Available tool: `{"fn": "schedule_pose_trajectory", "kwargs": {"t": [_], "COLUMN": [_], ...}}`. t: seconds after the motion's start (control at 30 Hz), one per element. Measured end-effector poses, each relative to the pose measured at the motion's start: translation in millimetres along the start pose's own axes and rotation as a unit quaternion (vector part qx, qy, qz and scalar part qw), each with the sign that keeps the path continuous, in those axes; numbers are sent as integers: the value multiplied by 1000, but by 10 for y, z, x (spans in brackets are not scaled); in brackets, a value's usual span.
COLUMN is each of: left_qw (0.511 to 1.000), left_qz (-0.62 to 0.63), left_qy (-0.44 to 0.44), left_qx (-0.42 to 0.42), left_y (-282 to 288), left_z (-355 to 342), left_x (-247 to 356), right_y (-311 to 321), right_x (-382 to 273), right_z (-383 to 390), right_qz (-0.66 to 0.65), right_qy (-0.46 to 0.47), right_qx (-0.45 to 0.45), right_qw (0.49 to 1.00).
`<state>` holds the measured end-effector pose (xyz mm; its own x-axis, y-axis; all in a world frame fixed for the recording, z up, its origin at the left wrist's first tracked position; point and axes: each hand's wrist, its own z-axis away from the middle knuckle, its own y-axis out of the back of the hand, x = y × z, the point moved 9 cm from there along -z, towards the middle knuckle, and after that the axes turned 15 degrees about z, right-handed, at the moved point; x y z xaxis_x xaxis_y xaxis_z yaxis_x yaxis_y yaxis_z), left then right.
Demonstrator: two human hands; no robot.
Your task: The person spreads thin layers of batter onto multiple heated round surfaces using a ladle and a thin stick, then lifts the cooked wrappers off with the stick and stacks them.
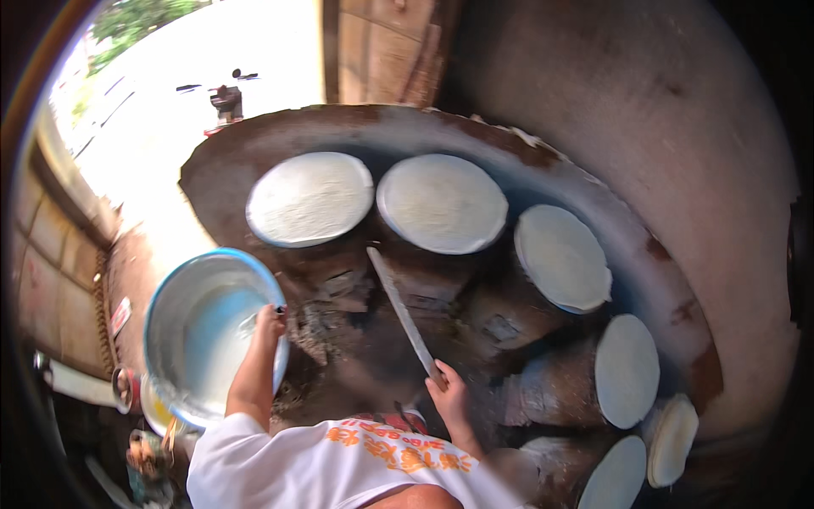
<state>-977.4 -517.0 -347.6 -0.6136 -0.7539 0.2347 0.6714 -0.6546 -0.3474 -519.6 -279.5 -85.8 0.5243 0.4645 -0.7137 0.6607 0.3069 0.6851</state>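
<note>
At the left, my left hand reaches over a large blue-rimmed basin that holds white batter. Its fingers are closed round the dark-ended handle of what looks like a ladle, whose pale lower part is blurred against the batter. My right hand grips a long, flat spatula by its brown end. The blade slants up and away to the left, its tip short of the two far round griddles. White sheets of batter cover the far-left griddle and the far-middle griddle.
More white-topped griddles curve down the right, including one and another. A stack of pale flat rounds stands at the lower right. A curved ledge runs behind. Small containers crowd the lower left, beside the basin.
</note>
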Motion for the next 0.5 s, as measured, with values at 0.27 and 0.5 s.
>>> {"fn": "schedule_pose_trajectory", "kwargs": {"t": [0.27, 0.5], "left_qw": [985, 963], "left_qz": [-112, -202], "left_qy": [-112, -174], "left_qx": [-65, -43], "left_y": [-451, -639], "left_z": [138, 123], "left_x": [485, 639], "right_y": [890, 1121], "right_x": [343, 986], "right_z": [-2264, -3219], "right_qz": [231, 383], "right_qy": [59, -35], "right_qx": [155, 56], "right_qw": [959, 921]}}
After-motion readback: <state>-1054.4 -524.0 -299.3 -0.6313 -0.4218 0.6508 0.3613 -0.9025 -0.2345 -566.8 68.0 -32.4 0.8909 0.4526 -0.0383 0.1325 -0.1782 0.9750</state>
